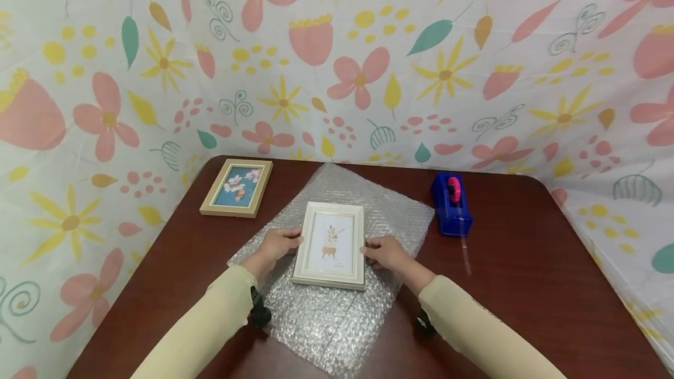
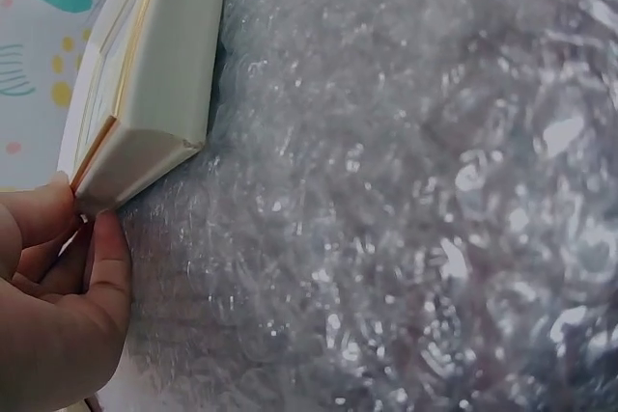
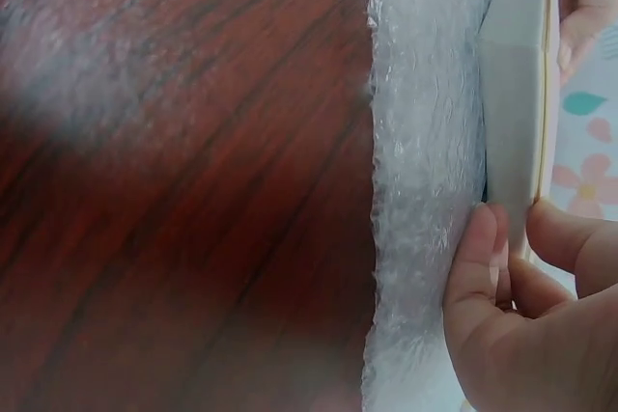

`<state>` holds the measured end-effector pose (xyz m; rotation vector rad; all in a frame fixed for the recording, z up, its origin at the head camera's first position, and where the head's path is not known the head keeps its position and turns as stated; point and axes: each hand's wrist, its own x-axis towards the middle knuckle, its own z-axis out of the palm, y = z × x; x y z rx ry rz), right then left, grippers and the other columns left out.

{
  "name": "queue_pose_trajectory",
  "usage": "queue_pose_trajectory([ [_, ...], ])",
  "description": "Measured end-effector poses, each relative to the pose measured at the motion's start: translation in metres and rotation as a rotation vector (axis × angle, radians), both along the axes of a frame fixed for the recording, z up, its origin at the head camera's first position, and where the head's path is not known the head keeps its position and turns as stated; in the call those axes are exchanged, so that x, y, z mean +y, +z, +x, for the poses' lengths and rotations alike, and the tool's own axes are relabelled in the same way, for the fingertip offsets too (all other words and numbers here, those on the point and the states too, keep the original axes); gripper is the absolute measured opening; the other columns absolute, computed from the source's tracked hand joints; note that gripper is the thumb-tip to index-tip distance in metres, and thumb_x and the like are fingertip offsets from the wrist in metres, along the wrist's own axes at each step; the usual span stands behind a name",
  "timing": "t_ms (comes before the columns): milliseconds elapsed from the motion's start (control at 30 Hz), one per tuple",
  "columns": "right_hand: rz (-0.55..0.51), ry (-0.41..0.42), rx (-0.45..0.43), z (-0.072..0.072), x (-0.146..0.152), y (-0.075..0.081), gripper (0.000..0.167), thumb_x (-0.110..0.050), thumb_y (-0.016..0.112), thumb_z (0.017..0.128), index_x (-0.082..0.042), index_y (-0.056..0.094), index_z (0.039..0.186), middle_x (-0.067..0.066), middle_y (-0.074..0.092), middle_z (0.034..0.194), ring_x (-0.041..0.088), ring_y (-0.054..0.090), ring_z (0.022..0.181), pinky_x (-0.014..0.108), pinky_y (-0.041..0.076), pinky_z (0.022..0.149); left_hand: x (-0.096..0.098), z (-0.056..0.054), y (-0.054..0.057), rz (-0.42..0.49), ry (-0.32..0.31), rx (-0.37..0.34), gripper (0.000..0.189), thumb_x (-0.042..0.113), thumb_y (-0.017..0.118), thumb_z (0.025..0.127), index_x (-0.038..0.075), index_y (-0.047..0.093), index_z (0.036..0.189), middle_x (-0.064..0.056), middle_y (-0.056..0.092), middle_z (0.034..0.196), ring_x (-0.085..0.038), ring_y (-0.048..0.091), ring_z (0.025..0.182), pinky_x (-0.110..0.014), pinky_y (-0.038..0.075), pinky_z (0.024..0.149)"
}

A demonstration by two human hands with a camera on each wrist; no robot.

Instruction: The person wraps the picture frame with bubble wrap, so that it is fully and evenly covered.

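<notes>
A white picture frame [image 1: 329, 245] with a potted-plant print is held over a sheet of bubble wrap [image 1: 337, 320] in the middle of the table. My left hand [image 1: 277, 245] pinches its left edge between thumb and fingers; in the left wrist view the thumb lies on the front rim of the frame [image 2: 159, 65]. On the opposite edge my right hand [image 1: 387, 252] grips it the same way, and the right wrist view shows fingertips behind the side of the frame [image 3: 512, 103]. Whether the frame's underside touches the wrap is hard to tell.
At the back left lies a wooden-edged picture frame [image 1: 237, 188] with a flower picture. A blue tape dispenser [image 1: 451, 204] with a pink core stands to the right, a strip of tape [image 1: 466, 256] trailing from it. A flower-patterned curtain [image 1: 358, 75] borders the dark brown table [image 1: 526, 250].
</notes>
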<state>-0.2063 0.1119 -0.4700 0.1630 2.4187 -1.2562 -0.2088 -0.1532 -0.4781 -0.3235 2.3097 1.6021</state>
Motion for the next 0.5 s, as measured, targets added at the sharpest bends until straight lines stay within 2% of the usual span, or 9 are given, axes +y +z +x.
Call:
queue_pose_trajectory([
  [133, 0.001, -0.015, 0.025, 0.0001, -0.0014, -0.0022, 0.047, -0.014, 0.065, 0.101, 0.006, 0.055, 0.143, 0.023, 0.070, 0.113, 0.025, 0.072, 0.092, 0.035, 0.063, 0.076, 0.0012, -0.0009, 0.0018, -0.032, -0.016, 0.019, 0.045, 0.012, 0.060, 0.103, 0.004, 0.054, 0.147, -0.022, 0.054, 0.151, -0.039, 0.064, 0.126, -0.047, 0.053, 0.107],
  [300, -0.003, -0.031, 0.044, 0.0003, -0.0030, -0.0036, 0.048, -0.013, 0.065, 0.101, 0.007, 0.054, 0.143, 0.018, 0.068, 0.104, 0.021, 0.070, 0.088, 0.033, 0.062, 0.073, 0.0028, -0.0010, 0.0012, -0.060, -0.044, 0.073, 0.054, 0.010, 0.058, 0.104, 0.005, 0.043, 0.155, -0.021, 0.049, 0.156, -0.039, 0.055, 0.138, -0.047, 0.054, 0.107],
  [400, -0.022, -0.037, 0.041, 0.0020, -0.0026, -0.0020, 0.048, -0.014, 0.064, 0.101, 0.007, 0.053, 0.144, 0.020, 0.068, 0.108, 0.023, 0.070, 0.089, 0.034, 0.062, 0.074, 0.0029, 0.0011, 0.0019, -0.117, -0.101, 0.105, 0.059, 0.012, 0.057, 0.105, 0.006, 0.035, 0.159, -0.020, 0.045, 0.159, -0.040, 0.050, 0.143, -0.049, 0.053, 0.108],
  [500, -0.064, -0.033, 0.006, 0.0060, -0.0006, 0.0028, 0.049, -0.016, 0.062, 0.102, 0.006, 0.052, 0.145, 0.024, 0.067, 0.119, 0.027, 0.071, 0.097, 0.037, 0.061, 0.081, 0.0000, 0.0051, 0.0048, -0.189, -0.197, 0.124, 0.065, 0.015, 0.058, 0.104, 0.005, 0.029, 0.161, -0.021, 0.042, 0.161, -0.041, 0.047, 0.145, -0.052, 0.050, 0.112],
])
